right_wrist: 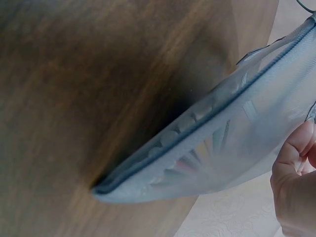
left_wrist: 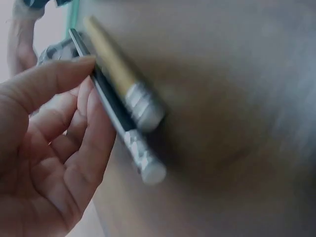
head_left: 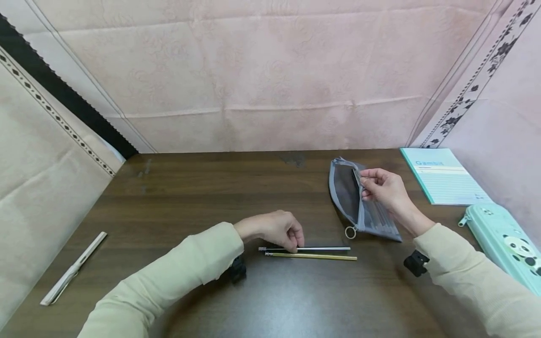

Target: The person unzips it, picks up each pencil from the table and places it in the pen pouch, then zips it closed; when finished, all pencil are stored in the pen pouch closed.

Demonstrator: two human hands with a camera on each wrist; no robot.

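My left hand (head_left: 276,230) pinches a dark pencil (head_left: 324,248) with a white eraser between thumb and finger, low over the table. Right beside it, on the near side, lies a gold-yellow pencil (head_left: 314,257), also eraser-tipped. In the left wrist view the dark pencil (left_wrist: 112,103) crosses the fingertips, and the yellow pencil (left_wrist: 111,57) is apart from the hand. My right hand (head_left: 385,188) grips the edge of a grey-blue mesh zipper pouch (head_left: 344,190), whose mouth gapes. Blurred coloured strips show through the pouch (right_wrist: 197,168) in the right wrist view.
A silvery, narrow, clip-like item (head_left: 73,270) lies at the far left of the table (head_left: 203,188). On the right are a teal-edged notebook (head_left: 448,176) and a mint pencil case (head_left: 503,239) with a panda. Pale cloth (head_left: 270,75) hangs behind and at both sides.
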